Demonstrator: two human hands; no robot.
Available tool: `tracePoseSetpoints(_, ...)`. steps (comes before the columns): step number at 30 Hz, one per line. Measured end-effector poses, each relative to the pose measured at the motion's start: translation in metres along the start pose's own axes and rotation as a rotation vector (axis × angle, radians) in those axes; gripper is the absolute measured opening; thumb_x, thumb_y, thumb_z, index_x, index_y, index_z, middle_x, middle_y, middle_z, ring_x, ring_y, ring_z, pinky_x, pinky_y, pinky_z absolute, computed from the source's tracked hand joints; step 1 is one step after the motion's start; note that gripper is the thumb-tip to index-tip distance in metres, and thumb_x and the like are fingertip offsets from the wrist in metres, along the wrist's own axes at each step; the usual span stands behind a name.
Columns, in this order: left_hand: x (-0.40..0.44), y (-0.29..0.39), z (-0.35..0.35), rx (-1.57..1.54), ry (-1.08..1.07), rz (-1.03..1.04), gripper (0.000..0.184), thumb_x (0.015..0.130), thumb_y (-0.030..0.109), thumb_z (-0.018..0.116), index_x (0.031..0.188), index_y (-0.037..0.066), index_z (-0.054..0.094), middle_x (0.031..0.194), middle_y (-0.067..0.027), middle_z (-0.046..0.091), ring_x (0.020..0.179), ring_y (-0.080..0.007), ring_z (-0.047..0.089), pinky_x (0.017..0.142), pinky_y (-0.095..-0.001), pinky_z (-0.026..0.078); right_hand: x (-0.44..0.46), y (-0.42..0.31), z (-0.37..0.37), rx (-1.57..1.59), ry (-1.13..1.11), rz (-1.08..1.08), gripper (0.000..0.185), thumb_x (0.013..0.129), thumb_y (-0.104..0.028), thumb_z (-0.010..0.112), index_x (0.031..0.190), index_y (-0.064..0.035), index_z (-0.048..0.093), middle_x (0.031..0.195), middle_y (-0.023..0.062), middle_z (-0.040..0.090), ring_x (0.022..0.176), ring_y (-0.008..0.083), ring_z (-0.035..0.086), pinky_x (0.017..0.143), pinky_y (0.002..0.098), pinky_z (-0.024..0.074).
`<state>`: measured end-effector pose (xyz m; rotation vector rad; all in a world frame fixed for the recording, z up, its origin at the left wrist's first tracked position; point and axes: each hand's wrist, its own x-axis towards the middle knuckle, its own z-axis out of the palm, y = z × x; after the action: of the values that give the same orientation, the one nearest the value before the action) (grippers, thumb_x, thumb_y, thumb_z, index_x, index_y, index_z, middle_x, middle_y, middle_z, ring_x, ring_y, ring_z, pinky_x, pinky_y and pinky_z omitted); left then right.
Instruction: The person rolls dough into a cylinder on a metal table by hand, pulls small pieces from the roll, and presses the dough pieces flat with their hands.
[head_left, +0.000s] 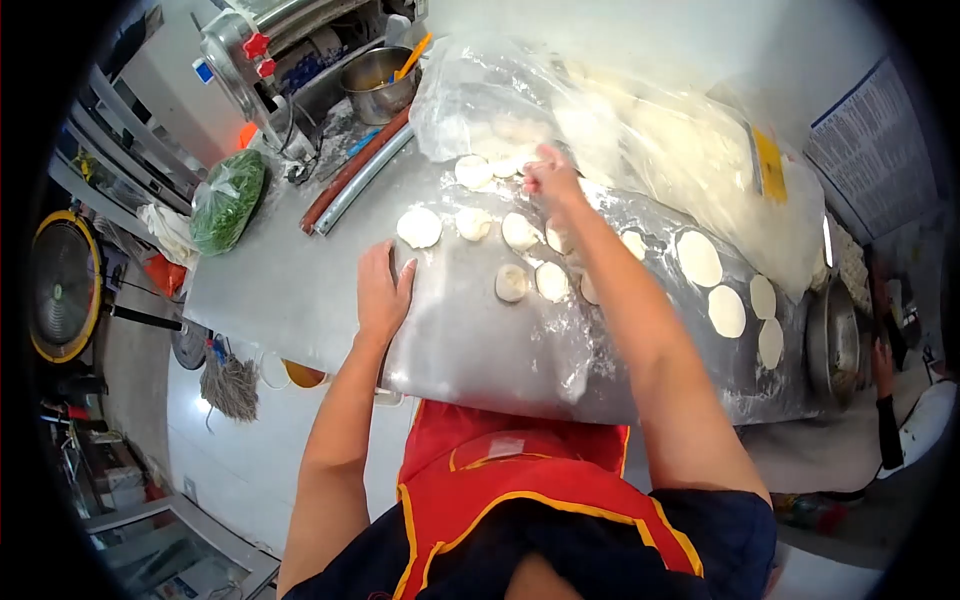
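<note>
My left hand [383, 290] rests on the metal table [300, 290] with its fingers apart, just left of a round dough piece [419, 228]. Farther back, my right hand [552, 176] is over the row of dough near the edge of a clear plastic sheet [480, 90]; its fingers are bent together, and what they hold, if anything, is too small to make out. Several floured dough rounds lie between my hands and below my right hand. Flatter, larger rounds [699, 259] lie to the right of my right forearm.
At the back left are a red rolling pin [355, 172], a metal tube [364, 180], a steel pot [378, 88] and a bag of greens [228, 203]. A large plastic-covered dough mass [680, 150] lies back right. A metal bowl [833, 340] stands at the right edge, near another person's arm.
</note>
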<state>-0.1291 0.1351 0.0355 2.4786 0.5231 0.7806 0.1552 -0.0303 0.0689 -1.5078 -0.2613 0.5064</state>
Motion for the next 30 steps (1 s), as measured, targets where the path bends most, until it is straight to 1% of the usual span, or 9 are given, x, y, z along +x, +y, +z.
tracePoseSetpoints(1,0.001,0.001,0.001,-0.008,0.003,-0.009,0.045,0.089,0.021,0.064,0.125,-0.001,0.05,0.12,-0.0209,0.055,0.11,-0.0387,0.051,0.098,-0.0435,0.04,0.012,-0.006,-0.012,0.064,0.028,0.023,0.058,0.086,-0.004,0.056,0.141,-0.0047,0.039,0.115,0.014,0.057,0.084,0.0137,0.057,0.066,0.0274,0.049)
tracePoseSetpoints(4,0.004,0.002,0.001,-0.017,0.009,-0.026,0.044,0.089,0.021,0.064,0.124,-0.001,0.051,0.12,-0.0208,0.055,0.111,-0.0382,0.051,0.098,-0.0435,0.04,0.049,0.002,-0.047,-0.688,0.238,-0.419,0.072,0.082,0.003,0.056,0.148,-0.0104,0.03,0.132,0.0175,0.052,0.115,0.0281,0.055,0.098,0.0391,0.0446)
tracePoseSetpoints(7,0.004,0.0,0.002,-0.011,0.02,-0.022,0.043,0.089,0.021,0.063,0.124,-0.001,0.051,0.12,-0.0206,0.056,0.111,-0.0377,0.051,0.098,-0.0434,0.039,0.022,-0.027,-0.054,-0.849,0.24,-0.745,0.06,0.082,0.002,0.055,0.14,-0.0101,0.042,0.135,0.0214,0.05,0.125,0.0347,0.049,0.104,0.0411,0.0393)
tracePoseSetpoints(10,0.004,-0.001,0.004,-0.003,0.017,-0.026,0.044,0.089,0.021,0.063,0.125,0.0,0.051,0.12,-0.0205,0.056,0.112,-0.0374,0.051,0.099,-0.0435,0.039,0.03,-0.033,-0.074,-1.178,0.241,-0.965,0.037,0.077,0.0,0.06,0.113,-0.0043,0.055,0.128,0.0214,0.053,0.123,0.0381,0.047,0.104,0.0443,0.0383)
tracePoseSetpoints(13,0.003,-0.001,0.004,0.014,0.01,-0.024,0.043,0.089,0.022,0.063,0.125,0.0,0.051,0.12,-0.0202,0.056,0.113,-0.0371,0.051,0.099,-0.0435,0.039,0.044,-0.035,-0.097,-1.412,0.249,-0.958,0.025,0.084,-0.011,0.059,0.108,-0.004,0.057,0.123,0.0222,0.055,0.12,0.0395,0.049,0.101,0.0458,0.0401)
tracePoseSetpoints(16,0.005,0.004,0.0,0.022,-0.006,-0.047,0.043,0.089,0.022,0.063,0.124,0.0,0.052,0.12,-0.02,0.056,0.114,-0.0368,0.051,0.1,-0.0433,0.039,0.041,-0.054,-0.088,-1.249,0.205,-0.376,0.027,0.09,-0.024,0.056,0.108,-0.0038,0.059,0.122,0.0234,0.055,0.117,0.0414,0.05,0.099,0.0466,0.0415)
tracePoseSetpoints(22,0.004,0.004,-0.001,0.018,-0.004,-0.058,0.042,0.089,0.022,0.064,0.123,0.001,0.052,0.121,-0.0188,0.056,0.114,-0.0361,0.05,0.1,-0.0432,0.039,0.056,-0.054,-0.075,-1.272,0.296,-0.323,0.045,0.094,-0.039,0.054,0.121,-0.0034,0.057,0.119,0.0242,0.058,0.112,0.0402,0.056,0.094,0.0463,0.045)
tracePoseSetpoints(25,0.006,0.005,-0.001,0.015,-0.018,-0.075,0.042,0.089,0.022,0.064,0.123,0.001,0.052,0.121,-0.0187,0.056,0.115,-0.0359,0.05,0.1,-0.0433,0.038,0.086,-0.039,-0.09,-1.353,0.218,-0.237,0.039,0.091,-0.037,0.058,0.109,-0.0039,0.064,0.105,0.0238,0.064,0.104,0.0412,0.06,0.091,0.0454,0.0471)
tracePoseSetpoints(30,0.006,0.002,0.0,0.016,-0.018,-0.053,0.042,0.089,0.023,0.063,0.123,0.001,0.052,0.121,-0.0184,0.056,0.114,-0.0358,0.051,0.099,-0.043,0.039,0.122,-0.023,-0.124,-1.938,-0.018,-0.433,0.033,0.084,-0.024,0.067,0.11,-0.0026,0.067,0.094,0.0201,0.067,0.084,0.0344,0.065,0.079,0.0425,0.0509)
